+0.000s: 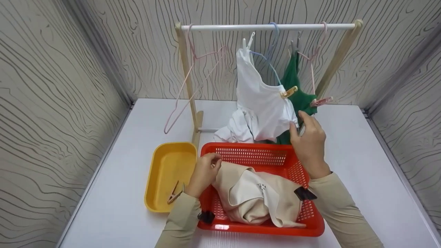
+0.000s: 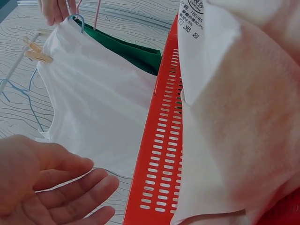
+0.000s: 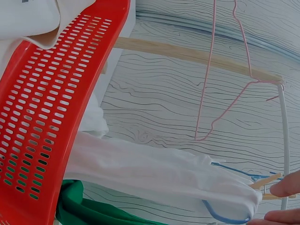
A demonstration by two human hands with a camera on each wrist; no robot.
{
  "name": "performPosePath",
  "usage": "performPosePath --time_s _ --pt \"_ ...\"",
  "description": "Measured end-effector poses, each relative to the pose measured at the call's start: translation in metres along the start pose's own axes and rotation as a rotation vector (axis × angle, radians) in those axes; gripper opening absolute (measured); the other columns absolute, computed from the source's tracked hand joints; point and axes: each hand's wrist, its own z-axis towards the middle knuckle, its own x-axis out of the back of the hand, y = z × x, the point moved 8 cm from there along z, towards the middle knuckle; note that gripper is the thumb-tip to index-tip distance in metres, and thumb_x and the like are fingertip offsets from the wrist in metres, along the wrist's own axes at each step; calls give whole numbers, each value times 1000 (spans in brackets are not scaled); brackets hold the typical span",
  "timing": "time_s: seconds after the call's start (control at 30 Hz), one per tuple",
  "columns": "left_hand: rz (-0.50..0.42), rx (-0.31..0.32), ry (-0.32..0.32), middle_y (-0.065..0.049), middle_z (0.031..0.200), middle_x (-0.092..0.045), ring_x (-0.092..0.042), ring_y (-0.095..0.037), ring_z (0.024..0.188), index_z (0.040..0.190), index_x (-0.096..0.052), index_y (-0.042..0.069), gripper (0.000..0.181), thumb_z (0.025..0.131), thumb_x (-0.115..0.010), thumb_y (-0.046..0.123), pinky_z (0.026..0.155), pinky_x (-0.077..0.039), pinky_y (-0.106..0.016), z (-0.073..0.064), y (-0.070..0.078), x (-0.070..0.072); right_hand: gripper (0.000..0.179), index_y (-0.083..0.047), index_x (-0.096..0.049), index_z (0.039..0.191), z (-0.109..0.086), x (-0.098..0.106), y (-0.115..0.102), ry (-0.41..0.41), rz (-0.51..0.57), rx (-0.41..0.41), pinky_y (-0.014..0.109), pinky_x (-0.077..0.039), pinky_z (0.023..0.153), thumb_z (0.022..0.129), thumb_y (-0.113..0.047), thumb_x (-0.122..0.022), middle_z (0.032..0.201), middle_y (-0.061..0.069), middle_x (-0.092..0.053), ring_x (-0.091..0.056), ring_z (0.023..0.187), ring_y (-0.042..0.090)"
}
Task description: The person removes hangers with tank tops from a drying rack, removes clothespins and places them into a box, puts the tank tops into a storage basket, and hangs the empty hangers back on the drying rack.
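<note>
A white garment (image 1: 263, 98) hangs from a blue hanger (image 1: 274, 41) on the rack, held by a yellow clothespin (image 1: 289, 92) and white clips. My right hand (image 1: 310, 143) is at its lower right edge, thumb touching the cloth, thumb and forefinger apart. In the right wrist view, those fingers show beside the clothespin and the hanger's end. My left hand (image 1: 206, 172) hovers over the left rim of the red basket (image 1: 262, 231), its fingers loosely bent and holding nothing. A beige garment (image 1: 237, 206) with a printed white label part lies bunched in the basket.
A green garment (image 1: 293, 75) hangs behind on a pink hanger with a pink clothespin (image 1: 322, 101). Another pink hanger (image 1: 182, 86) hangs bare at left. The yellow tray (image 1: 162, 162) holds a clothespin (image 1: 174, 194). The rack's white rod (image 1: 227, 27) spans wooden posts.
</note>
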Motion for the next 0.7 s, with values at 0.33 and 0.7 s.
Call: performPosePath --time_s 0.33,0.7 --pt "-17 9 -3 -16 96 -73 -69 -24 84 99 -70 -2 14 91 -61 4 79 -60 -34 -2 0 1 47 0 -52 135 15 -17 7 -79 19 -124 55 -48 101 96 -25 -58 133 22 -58 -58 118 39" --pt "-9 -15 14 -15 94 -73 -68 -23 83 97 -71 -2 13 91 -61 4 78 -60 -33 -4 1 1 38 5 -51 129 28 -32 14 -121 60 -161 54 -51 96 101 -20 -47 121 27 -63 -64 108 41"
